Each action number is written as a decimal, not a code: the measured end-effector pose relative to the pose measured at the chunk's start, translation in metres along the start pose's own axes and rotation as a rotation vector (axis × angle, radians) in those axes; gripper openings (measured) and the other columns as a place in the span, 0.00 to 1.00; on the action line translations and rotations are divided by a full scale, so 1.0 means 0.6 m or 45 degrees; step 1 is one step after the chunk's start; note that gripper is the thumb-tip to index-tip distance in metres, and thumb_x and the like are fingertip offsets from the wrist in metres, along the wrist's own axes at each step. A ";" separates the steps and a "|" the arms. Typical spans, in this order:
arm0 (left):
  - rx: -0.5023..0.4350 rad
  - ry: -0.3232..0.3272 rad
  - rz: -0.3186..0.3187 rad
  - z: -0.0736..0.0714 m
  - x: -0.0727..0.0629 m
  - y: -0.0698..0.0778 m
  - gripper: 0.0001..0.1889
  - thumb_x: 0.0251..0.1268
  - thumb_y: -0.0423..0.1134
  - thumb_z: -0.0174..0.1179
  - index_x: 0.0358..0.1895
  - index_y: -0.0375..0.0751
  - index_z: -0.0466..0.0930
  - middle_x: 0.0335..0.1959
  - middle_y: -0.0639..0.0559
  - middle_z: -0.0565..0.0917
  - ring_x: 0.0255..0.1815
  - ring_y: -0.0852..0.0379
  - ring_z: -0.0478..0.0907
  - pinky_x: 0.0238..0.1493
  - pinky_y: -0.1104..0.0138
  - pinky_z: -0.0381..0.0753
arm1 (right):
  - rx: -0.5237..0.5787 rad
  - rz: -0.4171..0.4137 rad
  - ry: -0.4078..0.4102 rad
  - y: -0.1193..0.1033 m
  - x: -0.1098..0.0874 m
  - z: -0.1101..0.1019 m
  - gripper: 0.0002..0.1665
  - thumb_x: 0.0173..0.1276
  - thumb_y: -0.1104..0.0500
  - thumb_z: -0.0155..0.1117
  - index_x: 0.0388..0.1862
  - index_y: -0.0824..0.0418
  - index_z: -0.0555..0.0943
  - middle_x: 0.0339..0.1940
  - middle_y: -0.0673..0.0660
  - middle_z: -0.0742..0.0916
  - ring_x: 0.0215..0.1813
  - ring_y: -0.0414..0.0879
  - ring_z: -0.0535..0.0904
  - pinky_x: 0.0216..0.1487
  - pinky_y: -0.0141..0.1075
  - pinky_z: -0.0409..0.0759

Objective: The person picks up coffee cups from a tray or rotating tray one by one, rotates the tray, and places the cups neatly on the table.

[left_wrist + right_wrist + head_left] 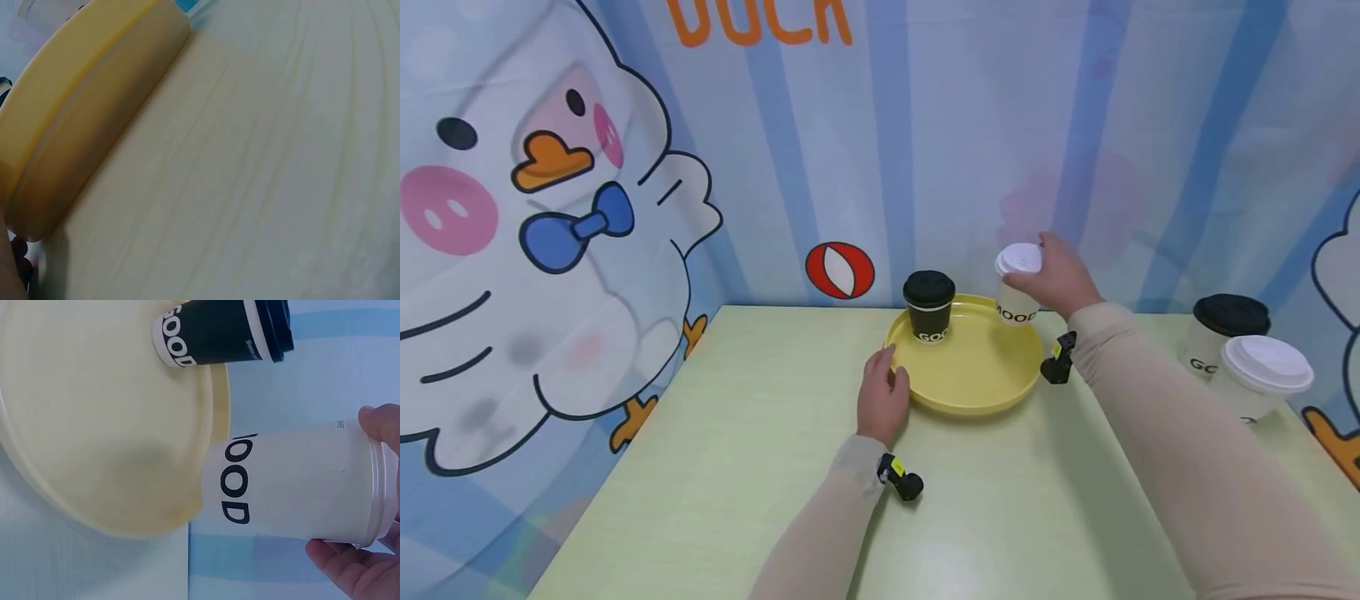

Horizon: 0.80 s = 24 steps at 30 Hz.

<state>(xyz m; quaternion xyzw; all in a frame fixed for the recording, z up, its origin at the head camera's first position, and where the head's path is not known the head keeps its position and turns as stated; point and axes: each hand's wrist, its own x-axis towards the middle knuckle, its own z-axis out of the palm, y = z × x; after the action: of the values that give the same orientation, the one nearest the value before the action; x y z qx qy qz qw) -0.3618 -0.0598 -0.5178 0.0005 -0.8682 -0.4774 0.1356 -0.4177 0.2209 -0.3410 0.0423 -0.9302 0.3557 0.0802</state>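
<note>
My right hand [1060,279] grips a white paper cup [1011,292] by its white lid, thumb and fingers on opposite sides. In the right wrist view, this cup [294,481] overlaps the far rim of the round yellow tray [977,383]; I cannot tell whether its base touches. On the tray's left part, a black paper cup [929,321] with a black lid stands upright. My left hand [883,400] rests against the tray's left edge, fingers extended along it. Only a sliver of that hand shows beside the tray's side [106,106] in the left wrist view.
Two more lidded cups stand at the table's right side: a white one with a black lid [1231,317] and, nearer, one with a white lid [1266,364]. Behind the pale table [760,400] hangs a blue backdrop [970,150] printed with ducks.
</note>
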 end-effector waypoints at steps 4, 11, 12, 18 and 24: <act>0.000 -0.004 -0.015 0.002 0.002 0.000 0.27 0.78 0.49 0.46 0.77 0.54 0.65 0.76 0.51 0.65 0.75 0.50 0.64 0.74 0.54 0.64 | -0.027 0.036 0.055 0.004 -0.007 -0.025 0.59 0.64 0.43 0.70 0.80 0.69 0.51 0.73 0.72 0.67 0.69 0.68 0.66 0.66 0.64 0.69; -0.006 0.005 -0.012 0.001 0.001 0.002 0.27 0.78 0.48 0.47 0.77 0.53 0.66 0.76 0.51 0.65 0.75 0.51 0.64 0.74 0.55 0.63 | -0.046 0.151 0.146 0.026 -0.018 -0.053 0.61 0.64 0.40 0.66 0.81 0.70 0.46 0.71 0.75 0.65 0.65 0.70 0.67 0.63 0.65 0.71; -0.006 0.009 -0.007 0.000 0.001 0.002 0.27 0.78 0.48 0.47 0.77 0.52 0.66 0.75 0.51 0.65 0.75 0.51 0.64 0.74 0.56 0.63 | -0.045 0.175 0.159 0.029 -0.019 -0.055 0.61 0.65 0.40 0.65 0.81 0.70 0.46 0.71 0.76 0.65 0.65 0.71 0.67 0.62 0.65 0.72; -0.008 0.015 0.011 0.001 0.002 0.000 0.27 0.78 0.47 0.47 0.76 0.51 0.66 0.75 0.49 0.66 0.75 0.50 0.64 0.75 0.56 0.63 | -0.085 0.327 0.210 0.050 -0.033 -0.062 0.60 0.66 0.39 0.61 0.81 0.71 0.44 0.73 0.78 0.60 0.63 0.74 0.68 0.61 0.66 0.74; -0.024 0.018 0.016 0.004 0.001 0.000 0.26 0.78 0.46 0.48 0.76 0.51 0.68 0.75 0.49 0.66 0.75 0.49 0.65 0.74 0.55 0.64 | -0.124 0.401 0.257 0.079 -0.046 -0.066 0.57 0.67 0.41 0.58 0.78 0.75 0.47 0.70 0.79 0.61 0.60 0.75 0.69 0.59 0.65 0.75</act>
<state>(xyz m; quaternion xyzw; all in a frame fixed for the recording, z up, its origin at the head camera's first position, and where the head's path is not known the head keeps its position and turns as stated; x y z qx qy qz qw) -0.3631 -0.0581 -0.5186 -0.0026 -0.8627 -0.4845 0.1448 -0.3926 0.2831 -0.3477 -0.1437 -0.9287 0.3207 0.1185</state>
